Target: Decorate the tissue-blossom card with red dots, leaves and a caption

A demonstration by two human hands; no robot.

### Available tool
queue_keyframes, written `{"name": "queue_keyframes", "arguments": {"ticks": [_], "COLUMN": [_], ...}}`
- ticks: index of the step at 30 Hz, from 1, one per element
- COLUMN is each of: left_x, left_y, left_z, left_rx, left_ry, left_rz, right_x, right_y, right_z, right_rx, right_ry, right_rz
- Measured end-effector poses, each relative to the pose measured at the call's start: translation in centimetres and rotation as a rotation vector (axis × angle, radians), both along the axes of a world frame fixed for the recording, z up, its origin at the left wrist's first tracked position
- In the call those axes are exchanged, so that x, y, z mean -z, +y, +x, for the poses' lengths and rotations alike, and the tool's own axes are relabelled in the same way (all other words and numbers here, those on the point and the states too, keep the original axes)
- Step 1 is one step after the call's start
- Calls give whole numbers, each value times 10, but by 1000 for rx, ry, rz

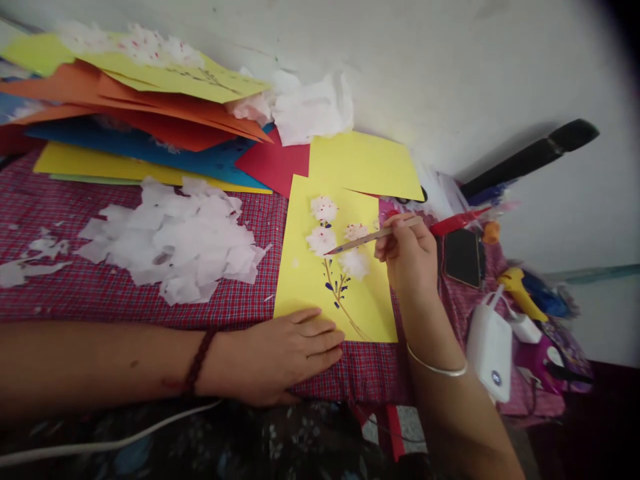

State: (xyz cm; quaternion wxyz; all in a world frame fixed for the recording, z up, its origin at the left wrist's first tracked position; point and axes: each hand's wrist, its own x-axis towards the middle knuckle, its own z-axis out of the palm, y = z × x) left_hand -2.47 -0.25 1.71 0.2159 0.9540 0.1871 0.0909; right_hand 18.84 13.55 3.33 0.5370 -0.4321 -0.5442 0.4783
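My right hand (410, 257) pinches a slim, light-wood paintbrush (373, 237), its dark reddish tip pointing down left at a white flower (320, 241). Whether the tip touches the flower I cannot tell. The flower is one of several fluffy white ones on a yellow sheet (300, 280); most carry small red specks, while the lower right flower (354, 265) looks plain white. Below them run painted brown stems (345, 310) with dark blue leaves. My left hand (285, 353) lies flat, fingers stretched over the sheet's lower left corner.
Left of the sheet lies a heap of torn white paper (175, 240) on a checked cloth (250, 303). Behind are stacked coloured sheets (150, 107) and another yellow sheet (365, 163) near the wall. To the right are a phone (463, 257) and a white power bank (490, 347).
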Motion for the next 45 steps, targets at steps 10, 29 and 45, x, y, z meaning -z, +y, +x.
{"name": "queue_keyframes", "arguments": {"ticks": [10,29,45], "left_x": [-1,-1,0], "left_y": [0,-1,0], "left_z": [0,0,1], "left_rx": [-8,-15,-14], "left_ry": [-16,-23,-18], "left_rz": [-26,-9,-19], "right_x": [5,10,11], "right_y": [-2,3,7], "right_z": [-3,0,4], "right_rx": [6,17,19], "right_ry": [-109,-140,-99], "right_rz": [43,17,-3]}}
